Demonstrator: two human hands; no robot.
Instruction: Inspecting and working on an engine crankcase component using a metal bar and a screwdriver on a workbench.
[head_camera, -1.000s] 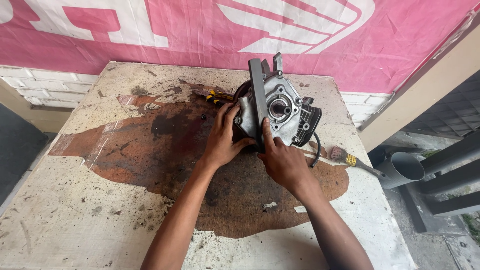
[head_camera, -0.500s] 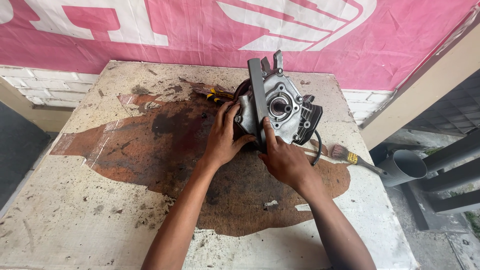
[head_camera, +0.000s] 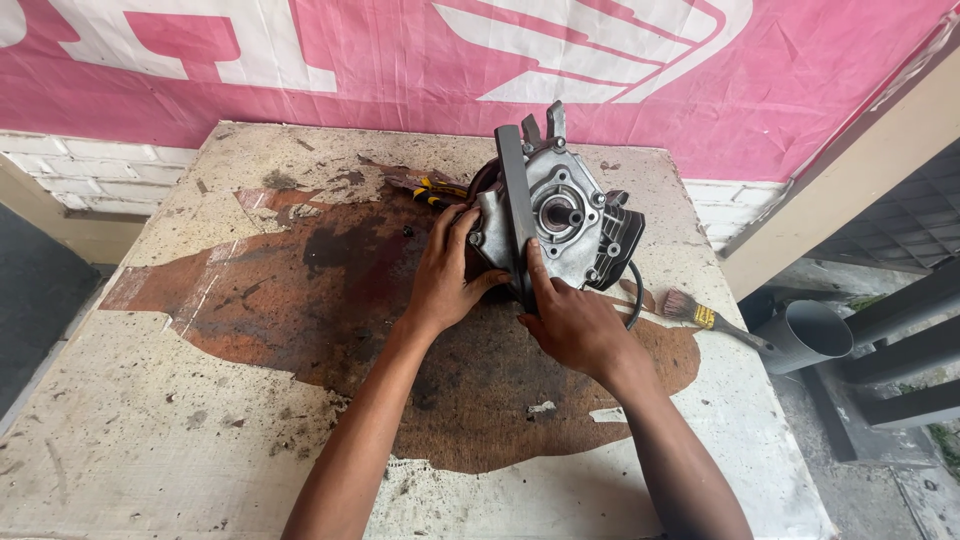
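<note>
A pink banner (head_camera: 400, 60) with white shapes fills the top of the view, cut off at the upper edge, over a strip of white brick wall (head_camera: 90, 165). Below it stands the desk (head_camera: 150, 440), its pale top worn, chipped and stained with a wide rust-brown patch; its near edge is cut off by the frame.

The engine (head_camera: 560, 215), a grey metal casing, stands on the far right part of the desk, at the edge of the brown patch. Its long axis runs upright, slightly tilted. Its round shaft opening faces toward the camera and a little right, and dark cooling fins point to the right. A flat dark bar runs up its left front face. Its rear and base are hidden.

A grey pipe (head_camera: 805, 335) lies off the desk at the right, its open end toward the desk; what is inside cannot be made out.

The left hand (head_camera: 445, 275) grips the engine's left side, fingers wrapped on the casing, their tips partly hidden. The right hand (head_camera: 570, 320) presses the lower front, thumb up along the bar. Both are clamped on the engine.

A brush (head_camera: 690, 310) lies right of the engine, its handle pointing right. Pliers (head_camera: 430, 190) with yellow-and-black handles lie behind the left hand, mostly hidden.
</note>
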